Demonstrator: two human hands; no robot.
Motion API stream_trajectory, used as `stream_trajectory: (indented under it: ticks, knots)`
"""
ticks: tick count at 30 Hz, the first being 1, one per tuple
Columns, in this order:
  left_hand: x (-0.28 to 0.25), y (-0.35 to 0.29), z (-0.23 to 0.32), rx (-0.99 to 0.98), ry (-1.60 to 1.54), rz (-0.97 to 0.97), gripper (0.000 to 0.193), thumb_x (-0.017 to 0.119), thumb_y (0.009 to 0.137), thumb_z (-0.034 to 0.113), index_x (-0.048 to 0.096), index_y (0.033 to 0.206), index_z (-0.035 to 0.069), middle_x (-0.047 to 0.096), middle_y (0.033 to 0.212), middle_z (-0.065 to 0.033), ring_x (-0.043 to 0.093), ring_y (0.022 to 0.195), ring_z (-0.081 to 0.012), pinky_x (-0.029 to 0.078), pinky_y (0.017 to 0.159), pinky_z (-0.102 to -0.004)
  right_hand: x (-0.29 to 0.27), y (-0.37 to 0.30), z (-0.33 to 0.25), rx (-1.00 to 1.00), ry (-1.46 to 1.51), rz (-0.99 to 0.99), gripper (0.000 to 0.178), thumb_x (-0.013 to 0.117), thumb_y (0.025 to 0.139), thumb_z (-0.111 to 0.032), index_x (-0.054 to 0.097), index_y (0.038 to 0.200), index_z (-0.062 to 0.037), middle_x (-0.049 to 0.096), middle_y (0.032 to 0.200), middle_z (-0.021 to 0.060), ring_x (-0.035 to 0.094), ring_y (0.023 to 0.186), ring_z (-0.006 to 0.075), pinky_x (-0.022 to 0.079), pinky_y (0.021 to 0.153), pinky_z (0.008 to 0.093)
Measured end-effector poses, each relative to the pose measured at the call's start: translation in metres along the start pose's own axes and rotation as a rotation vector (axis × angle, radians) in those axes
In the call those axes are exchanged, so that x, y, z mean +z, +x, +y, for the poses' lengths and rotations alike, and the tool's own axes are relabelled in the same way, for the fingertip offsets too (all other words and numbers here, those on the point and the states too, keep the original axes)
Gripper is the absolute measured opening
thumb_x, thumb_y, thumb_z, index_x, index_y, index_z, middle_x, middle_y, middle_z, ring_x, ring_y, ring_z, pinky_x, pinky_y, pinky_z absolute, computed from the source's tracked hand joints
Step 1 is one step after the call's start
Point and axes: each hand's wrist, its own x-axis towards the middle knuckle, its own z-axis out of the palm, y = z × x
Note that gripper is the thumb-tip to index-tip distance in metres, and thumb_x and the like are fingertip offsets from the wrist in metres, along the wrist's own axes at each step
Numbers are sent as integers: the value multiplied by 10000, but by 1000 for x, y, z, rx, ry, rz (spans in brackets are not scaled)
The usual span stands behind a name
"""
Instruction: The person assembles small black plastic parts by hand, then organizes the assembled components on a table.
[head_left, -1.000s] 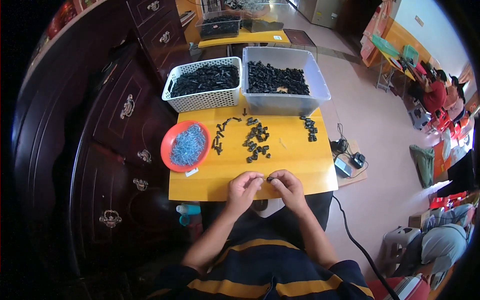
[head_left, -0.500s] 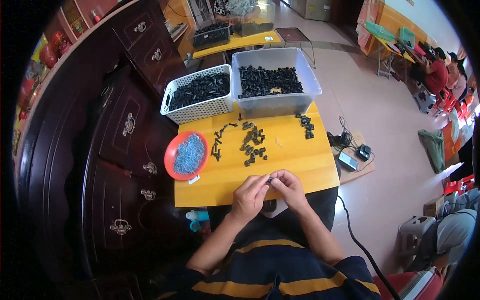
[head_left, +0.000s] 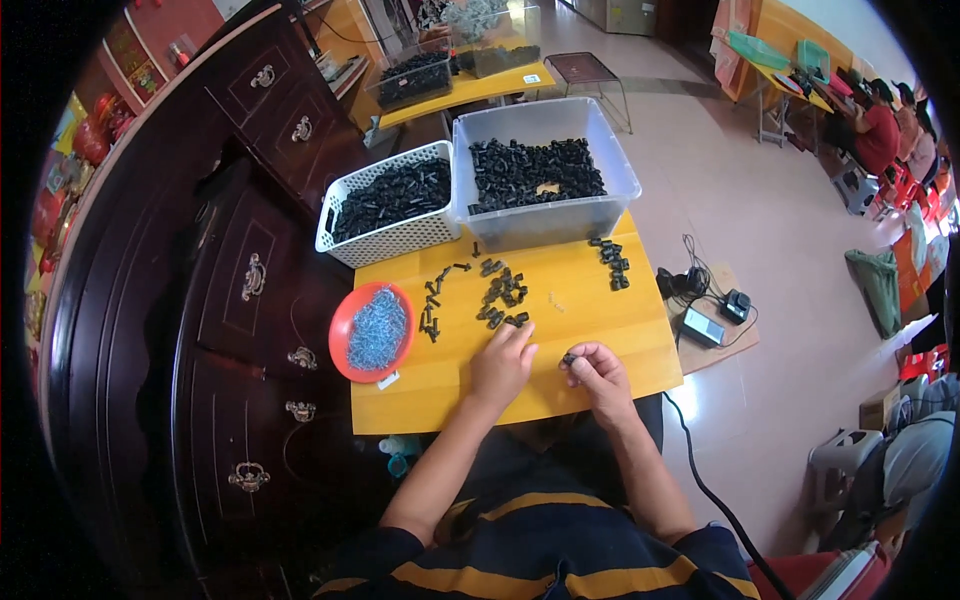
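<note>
A small black plastic piece (head_left: 569, 359) is pinched between the thumb and fingers of my right hand (head_left: 602, 380), just above the near part of the yellow table (head_left: 430, 385). My left hand (head_left: 502, 365) stretches forward to the near end of a loose cluster of short black plastic pieces (head_left: 505, 290). Its fingertips are at those pieces, and the thumb stands apart from the fingers. To the left of the cluster lies a curved line of thin black plastic pieces (head_left: 430, 310). A red bowl (head_left: 340, 325) of thin silvery-blue pieces is at the left edge.
Along the table's far edge stand a white perforated basket (head_left: 390, 235) and a clear plastic bin (head_left: 540, 230), both with black parts. Another black group (head_left: 613, 265) lies at the right. A dark wooden cabinet (head_left: 225, 330) flanks the left; a cable (head_left: 700, 480) runs along the right.
My hands were together at the near edge around a small black piece. Now they are apart: the left has reached forward to the cluster, and the right has shifted right, keeping a piece.
</note>
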Motion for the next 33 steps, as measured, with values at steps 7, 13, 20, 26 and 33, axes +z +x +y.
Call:
stream_trajectory:
  ticks: [7,13,20,26,33]
  knots:
    - [7,4,-9,-12,41,-27,213,700,901,133,710,1112,99,676,1002,-92,687,868,-328,565,744,-413,0,16,11,-2,-6,-10,148,633,1017,-116,637,1141,-36,679,1007,26,607,829,96,509,776,251]
    - [-13,-17,-9,28,-74,0,152,689,915,112,704,1064,89,670,926,-96,689,808,-311,568,704,-392,7,18,14,13,-18,-31,142,639,1017,-119,641,1137,-43,672,1005,9,607,828,87,511,771,246]
    - [-38,-44,-8,-497,-952,-11,103,640,984,29,693,1062,-12,726,957,-26,682,801,-81,559,714,-228,25,16,20,47,-63,-94,131,640,1022,-132,639,1125,-51,670,995,-3,599,855,65,488,780,223]
    - [-48,-47,-18,-565,-1163,-49,114,672,970,56,682,1068,-2,725,940,-63,653,742,-98,538,706,-238,31,19,33,83,-107,-172,115,652,1010,-111,638,1105,-48,671,984,-2,594,843,68,496,782,232]
    - [-48,-51,-19,-569,-1214,-110,123,678,960,34,687,1078,-1,720,916,-41,656,754,-86,540,711,-222,27,22,42,101,-112,-187,104,654,1007,-101,651,1092,-42,671,970,-12,599,844,65,498,790,228]
